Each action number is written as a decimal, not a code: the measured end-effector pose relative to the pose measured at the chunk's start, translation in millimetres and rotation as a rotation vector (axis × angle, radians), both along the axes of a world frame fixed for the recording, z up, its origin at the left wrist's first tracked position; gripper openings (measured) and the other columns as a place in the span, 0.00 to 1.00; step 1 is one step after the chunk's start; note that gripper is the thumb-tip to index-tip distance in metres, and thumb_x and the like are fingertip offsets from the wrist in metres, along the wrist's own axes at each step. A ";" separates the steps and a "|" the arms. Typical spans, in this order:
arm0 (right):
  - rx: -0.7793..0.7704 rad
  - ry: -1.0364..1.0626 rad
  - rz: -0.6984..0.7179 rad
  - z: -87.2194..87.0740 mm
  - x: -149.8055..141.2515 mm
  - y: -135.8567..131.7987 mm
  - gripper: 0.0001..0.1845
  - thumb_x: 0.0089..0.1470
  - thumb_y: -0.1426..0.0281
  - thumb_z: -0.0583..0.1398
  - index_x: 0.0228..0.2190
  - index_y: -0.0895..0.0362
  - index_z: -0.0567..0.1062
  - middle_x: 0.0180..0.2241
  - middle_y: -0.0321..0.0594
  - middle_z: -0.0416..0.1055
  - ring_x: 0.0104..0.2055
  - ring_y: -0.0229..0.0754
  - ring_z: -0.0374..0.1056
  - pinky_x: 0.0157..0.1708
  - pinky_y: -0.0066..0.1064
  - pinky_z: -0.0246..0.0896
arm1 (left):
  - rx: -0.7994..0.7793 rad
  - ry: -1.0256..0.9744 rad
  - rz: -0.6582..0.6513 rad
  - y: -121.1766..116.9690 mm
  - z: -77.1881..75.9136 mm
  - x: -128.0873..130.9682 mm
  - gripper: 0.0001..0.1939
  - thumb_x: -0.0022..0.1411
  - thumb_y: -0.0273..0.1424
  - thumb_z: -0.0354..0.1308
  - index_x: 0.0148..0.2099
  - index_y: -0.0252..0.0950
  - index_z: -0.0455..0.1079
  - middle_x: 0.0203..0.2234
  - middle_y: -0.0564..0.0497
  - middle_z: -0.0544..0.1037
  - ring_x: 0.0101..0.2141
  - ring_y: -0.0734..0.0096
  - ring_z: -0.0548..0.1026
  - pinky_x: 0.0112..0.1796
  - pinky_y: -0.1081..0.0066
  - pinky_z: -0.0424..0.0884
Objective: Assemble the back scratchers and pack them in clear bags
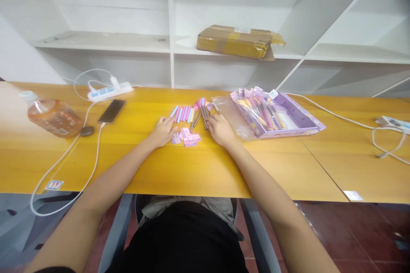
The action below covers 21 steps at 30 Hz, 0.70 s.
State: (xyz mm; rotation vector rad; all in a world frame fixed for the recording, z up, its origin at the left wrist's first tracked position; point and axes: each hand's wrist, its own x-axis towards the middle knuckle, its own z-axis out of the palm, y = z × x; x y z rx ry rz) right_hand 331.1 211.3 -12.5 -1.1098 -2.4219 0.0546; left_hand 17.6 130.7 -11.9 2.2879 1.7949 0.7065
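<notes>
A row of short pastel sticks (183, 114) in pink, purple, blue and yellow lies on the yellow wooden table (198, 170). My left hand (162, 132) rests at its left end, fingers stretched and apart, fingertips close to the blue stick. To the right of the row lie several dark pencil-like sticks (205, 115) with pink hand-shaped tops. Against their right side is my right hand (220, 130), fingers extended and touching or nearly touching them. Between the hands sits a loose pile of small pink and purple printed pieces (191, 138), too blurred to name exactly.
Right of the hands are a clear plastic wrapper (235, 117) and a purple box (301, 130) with packaged items (261, 111). At left stand a drink bottle (54, 115), phone (112, 111), power strip (110, 91) and white cable (96, 158). A cardboard box (237, 42) occupies the shelf.
</notes>
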 end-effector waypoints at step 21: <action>0.013 0.052 -0.167 -10.8 -1.5 10.6 0.13 0.71 0.64 0.59 0.46 0.56 0.82 0.48 0.54 0.72 0.52 0.59 0.66 0.56 0.49 0.67 | 0.015 0.087 0.201 26.7 7.3 -20.8 0.17 0.75 0.32 0.52 0.52 0.37 0.83 0.49 0.38 0.78 0.54 0.45 0.72 0.62 0.50 0.70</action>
